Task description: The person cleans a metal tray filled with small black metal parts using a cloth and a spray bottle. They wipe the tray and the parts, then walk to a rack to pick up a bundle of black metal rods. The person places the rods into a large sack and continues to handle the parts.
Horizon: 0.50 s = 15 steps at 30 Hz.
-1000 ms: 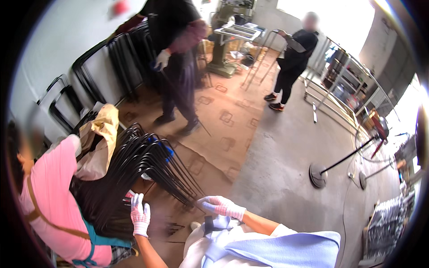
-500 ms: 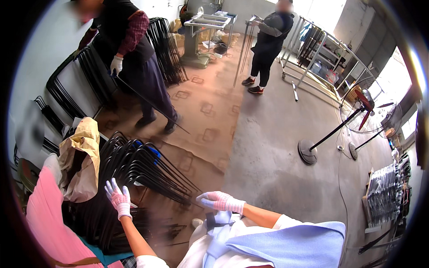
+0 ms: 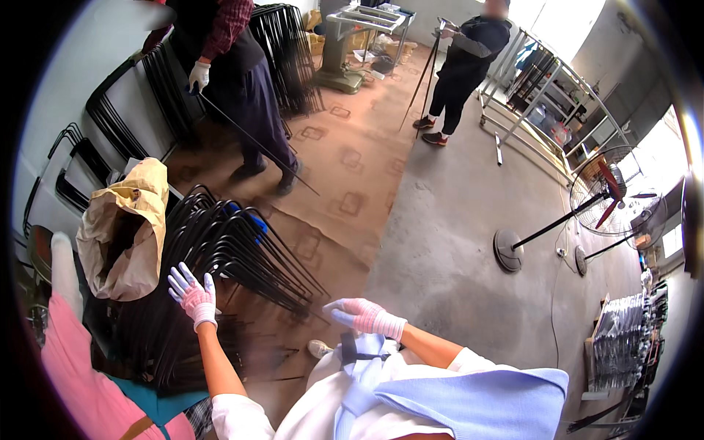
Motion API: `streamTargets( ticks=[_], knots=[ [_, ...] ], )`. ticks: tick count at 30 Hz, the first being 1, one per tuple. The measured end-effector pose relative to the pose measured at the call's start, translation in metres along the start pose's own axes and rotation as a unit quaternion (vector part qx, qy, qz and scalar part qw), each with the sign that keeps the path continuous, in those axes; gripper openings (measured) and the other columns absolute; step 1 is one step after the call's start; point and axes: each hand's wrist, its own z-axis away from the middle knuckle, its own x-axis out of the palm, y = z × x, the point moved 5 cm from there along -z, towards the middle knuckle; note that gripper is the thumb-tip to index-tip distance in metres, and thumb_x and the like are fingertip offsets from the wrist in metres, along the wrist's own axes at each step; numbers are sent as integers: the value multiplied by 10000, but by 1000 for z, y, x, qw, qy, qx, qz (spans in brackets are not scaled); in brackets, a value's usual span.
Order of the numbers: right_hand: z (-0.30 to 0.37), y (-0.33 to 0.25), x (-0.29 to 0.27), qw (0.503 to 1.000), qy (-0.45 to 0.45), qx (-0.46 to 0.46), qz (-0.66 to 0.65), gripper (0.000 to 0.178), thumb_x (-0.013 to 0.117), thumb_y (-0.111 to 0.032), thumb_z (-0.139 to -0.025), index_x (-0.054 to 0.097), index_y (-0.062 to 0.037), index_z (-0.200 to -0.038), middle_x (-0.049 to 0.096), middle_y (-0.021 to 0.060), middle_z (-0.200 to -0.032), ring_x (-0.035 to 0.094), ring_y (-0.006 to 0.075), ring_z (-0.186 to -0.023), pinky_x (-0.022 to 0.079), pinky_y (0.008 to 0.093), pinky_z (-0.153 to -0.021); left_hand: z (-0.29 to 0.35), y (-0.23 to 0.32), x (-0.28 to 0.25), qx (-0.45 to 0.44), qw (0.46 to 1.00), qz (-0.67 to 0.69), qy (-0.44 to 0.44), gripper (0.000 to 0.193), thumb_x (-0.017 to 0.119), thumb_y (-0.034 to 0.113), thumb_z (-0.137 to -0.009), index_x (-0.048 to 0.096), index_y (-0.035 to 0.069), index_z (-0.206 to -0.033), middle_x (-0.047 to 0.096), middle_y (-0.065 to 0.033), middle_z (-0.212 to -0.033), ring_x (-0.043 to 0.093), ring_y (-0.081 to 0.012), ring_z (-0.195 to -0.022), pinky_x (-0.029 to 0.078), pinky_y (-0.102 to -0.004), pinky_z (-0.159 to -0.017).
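Note:
In front of me to the left lies a stack of bent black metal tubes point(image 3: 246, 257). My left hand point(image 3: 196, 297), in a white and pink glove, is over its near side with the fingers spread; nothing is held. Whether it touches the tubes I cannot tell. My right hand point(image 3: 367, 317), gloved the same way, is held out before my waist with its fingers stretched, near the ends of the tubes and holding nothing visible. Beside the stack, at the far left, stands an open brown paper sack point(image 3: 128, 242).
A pink-sleeved person point(image 3: 77, 352) is close on my left. One person point(image 3: 242, 95) carries a thin black rod; another point(image 3: 469, 73) stands with long rods farther back. Standing fans point(image 3: 524, 243) are at right, wrapped parts point(image 3: 620, 334) beyond. More black frames point(image 3: 121, 110) lean against the wall.
My view has turned slightly, so the room appears shifted, mostly upward on the right-hand carpet side. My left hand has risen slightly and stays spread. The pink-sleeved arm has moved away from the sack.

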Motion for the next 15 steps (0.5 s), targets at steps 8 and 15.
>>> streamTargets(
  ticks=[8, 15],
  knots=[
    [-1, -16, 5, 995, -4, -95, 15, 294, 494, -294, -879, 577, -155, -1124, 608, -13, -819, 492, 84, -624, 427, 242, -560, 2, -2, -14, 31, 999, 41, 14, 827, 413, 608, -791, 178, 82, -1385, 197, -205, -1411, 185, -377, -1298, 196, -483, -1033],
    [-12, -9, 23, 993, -64, -1, -98, 260, 504, -184, -891, 573, -73, -1116, 523, -76, -763, 403, 21, -644, 373, 172, -574, 1, -4, 2, 23, 997, 69, -20, 971, 480, 652, -713, 62, 111, -1403, 47, -180, -1450, 70, -360, -1333, 97, -473, -1069]
  ],
)
